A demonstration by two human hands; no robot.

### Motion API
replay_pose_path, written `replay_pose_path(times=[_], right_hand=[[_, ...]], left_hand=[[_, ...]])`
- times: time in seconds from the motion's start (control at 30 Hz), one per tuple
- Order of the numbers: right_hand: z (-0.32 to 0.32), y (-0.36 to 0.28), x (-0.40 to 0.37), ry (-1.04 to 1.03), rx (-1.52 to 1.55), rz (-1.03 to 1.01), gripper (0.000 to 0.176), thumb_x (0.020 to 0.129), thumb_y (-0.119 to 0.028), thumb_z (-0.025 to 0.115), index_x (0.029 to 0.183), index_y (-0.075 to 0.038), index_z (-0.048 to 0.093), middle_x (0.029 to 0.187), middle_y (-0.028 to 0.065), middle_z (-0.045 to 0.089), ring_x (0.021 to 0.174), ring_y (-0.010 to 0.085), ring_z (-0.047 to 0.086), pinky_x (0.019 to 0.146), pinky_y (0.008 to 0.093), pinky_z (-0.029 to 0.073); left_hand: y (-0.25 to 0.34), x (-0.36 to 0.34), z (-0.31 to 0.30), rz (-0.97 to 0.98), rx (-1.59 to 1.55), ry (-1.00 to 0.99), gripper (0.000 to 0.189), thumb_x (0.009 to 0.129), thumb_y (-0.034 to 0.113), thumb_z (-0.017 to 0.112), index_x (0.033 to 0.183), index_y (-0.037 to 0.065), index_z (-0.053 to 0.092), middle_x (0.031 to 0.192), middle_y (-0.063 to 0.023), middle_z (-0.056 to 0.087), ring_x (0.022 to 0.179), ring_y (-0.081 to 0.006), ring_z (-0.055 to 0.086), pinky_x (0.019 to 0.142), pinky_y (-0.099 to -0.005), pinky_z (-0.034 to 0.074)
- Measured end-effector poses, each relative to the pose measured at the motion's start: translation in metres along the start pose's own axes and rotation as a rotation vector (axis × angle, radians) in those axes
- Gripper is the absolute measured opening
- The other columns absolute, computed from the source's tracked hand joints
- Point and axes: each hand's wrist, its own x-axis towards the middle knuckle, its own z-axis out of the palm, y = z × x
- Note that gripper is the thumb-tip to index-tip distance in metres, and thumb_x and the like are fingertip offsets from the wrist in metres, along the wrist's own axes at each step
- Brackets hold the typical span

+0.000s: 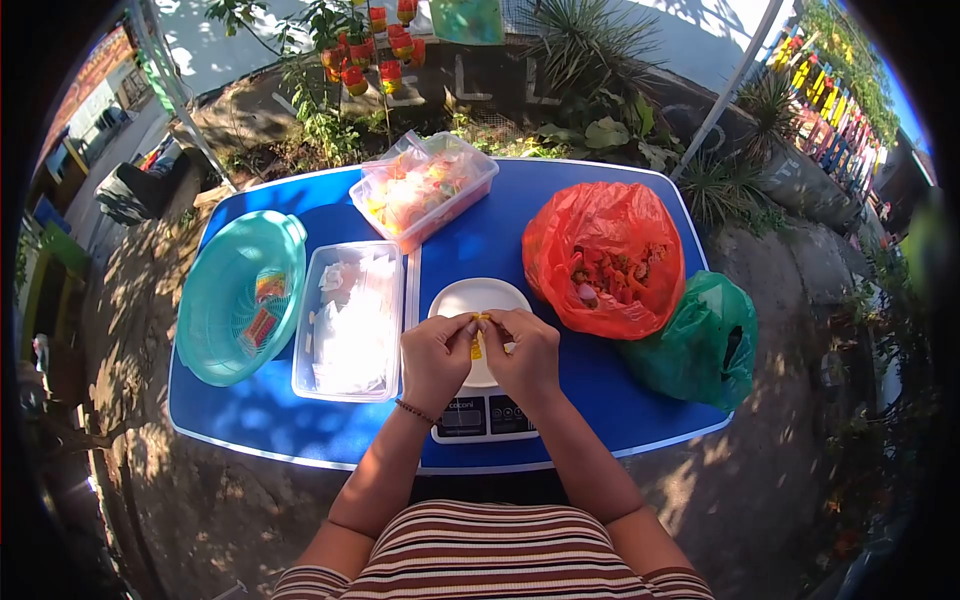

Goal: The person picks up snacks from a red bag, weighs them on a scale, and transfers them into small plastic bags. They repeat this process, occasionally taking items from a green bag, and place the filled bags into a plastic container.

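My left hand (pixel 438 350) and my right hand (pixel 524 352) meet over a white kitchen scale (pixel 484 290). Fingertips of both hands pinch a small yellow piece (pixel 477 350), perhaps a little packet. Most of it is hidden behind the fingers, so its exact kind does not show. Below the hands, the scale's dark display panel (pixel 462 418) faces me. Just left of my left hand is a white plastic tub (pixel 400 345) with white paper-like pieces in it, glaring in the sun.
A turquoise basket (pixel 215 300) holding a few small packets stands at the left of the blue table (pixel 330 440). Behind is a clear tub (pixel 450 215) of colourful wrapped pieces. To the right sit an open red plastic bag (pixel 560 240) and a green plastic bag (pixel 700 350).
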Motion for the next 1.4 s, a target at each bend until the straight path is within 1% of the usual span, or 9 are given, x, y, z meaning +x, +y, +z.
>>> replay_pose_path(times=[0.13,0.23,0.43,0.73,0.83,0.93,1.1,1.3,1.4], right_hand=[[0.000,0.008,0.000,-0.024,0.055,0.003,0.012,0.089,-0.002,0.071,0.099,0.003,0.075,0.085,0.0153,0.072,0.071,0.0265,0.072,0.065,0.0334,0.056],[0.000,0.026,0.003,-0.138,0.449,0.294,0.016,0.091,-0.002,0.071,0.105,0.003,0.075,0.090,0.0128,0.075,0.078,0.0184,0.073,0.070,0.0287,0.057],[-0.008,0.018,0.009,-0.202,0.318,0.349,0.017,0.094,-0.001,0.070,0.108,0.007,0.074,0.093,0.0117,0.076,0.086,0.0132,0.073,0.076,0.0247,0.058],[-0.014,0.015,0.003,-0.163,0.059,0.143,0.016,0.087,-0.002,0.072,0.102,0.004,0.074,0.092,0.0188,0.074,0.077,0.0268,0.073,0.071,0.0327,0.058],[-0.022,0.010,0.002,-0.154,0.011,0.091,0.016,0.087,-0.001,0.072,0.102,0.004,0.074,0.090,0.0180,0.073,0.077,0.0269,0.073,0.070,0.0335,0.057],[-0.041,0.000,0.006,-0.084,-0.053,0.053,0.013,0.088,0.001,0.071,0.100,0.003,0.074,0.089,0.0149,0.073,0.078,0.0218,0.074,0.070,0.0305,0.057],[-0.085,0.013,0.039,0.139,-0.257,-0.041,0.011,0.089,0.001,0.069,0.099,0.003,0.073,0.085,0.0153,0.070,0.071,0.0258,0.069,0.066,0.0345,0.055],[-0.097,0.034,0.048,0.111,-0.353,-0.060,0.013,0.089,0.001,0.067,0.100,0.003,0.072,0.087,0.0163,0.068,0.076,0.0323,0.069,0.069,0.0395,0.055],[-0.105,0.044,0.042,0.100,-0.386,-0.019,0.015,0.087,0.002,0.067,0.101,0.002,0.072,0.090,0.0169,0.069,0.080,0.0357,0.069,0.073,0.0422,0.055]], left_hand=[[-0.004,-0.001,-0.002,-0.030,-0.045,-0.022,0.015,0.091,0.006,0.072,0.103,-0.002,0.077,0.083,-0.0133,0.075,0.073,-0.0147,0.072,0.067,-0.0274,0.056],[-0.011,0.002,-0.002,-0.072,-0.213,-0.039,0.018,0.093,0.009,0.072,0.106,-0.003,0.076,0.084,-0.0112,0.076,0.074,-0.0127,0.072,0.068,-0.0258,0.057],[-0.019,0.011,-0.008,-0.256,-0.203,-0.121,0.021,0.092,0.014,0.074,0.104,-0.004,0.076,0.087,-0.0142,0.077,0.075,-0.0157,0.074,0.068,-0.0280,0.058],[-0.018,0.009,-0.005,-0.159,-0.023,-0.119,0.029,0.090,0.023,0.077,0.100,-0.004,0.076,0.086,-0.0184,0.074,0.070,-0.0217,0.075,0.065,-0.0300,0.058],[-0.016,0.008,-0.006,-0.032,0.096,-0.082,0.028,0.090,0.023,0.078,0.101,-0.002,0.077,0.086,-0.0151,0.074,0.068,-0.0179,0.073,0.062,-0.0275,0.056],[-0.007,0.007,-0.015,-0.039,0.093,-0.055,0.025,0.089,0.021,0.078,0.100,-0.002,0.076,0.086,-0.0159,0.072,0.066,-0.0210,0.072,0.061,-0.0301,0.057],[0.002,-0.001,-0.025,-0.041,0.033,-0.039,0.020,0.090,0.016,0.077,0.100,-0.001,0.077,0.086,-0.0148,0.072,0.066,-0.0205,0.072,0.059,-0.0298,0.057],[0.011,0.007,0.005,0.096,-0.119,-0.130,0.024,0.090,0.014,0.078,0.110,0.001,0.075,0.091,-0.0104,0.074,0.073,-0.0149,0.071,0.062,-0.0253,0.055],[0.028,0.015,0.023,0.117,-0.099,-0.200,0.028,0.089,0.014,0.078,0.115,0.004,0.074,0.097,-0.0100,0.074,0.083,-0.0176,0.073,0.070,-0.0286,0.056]])
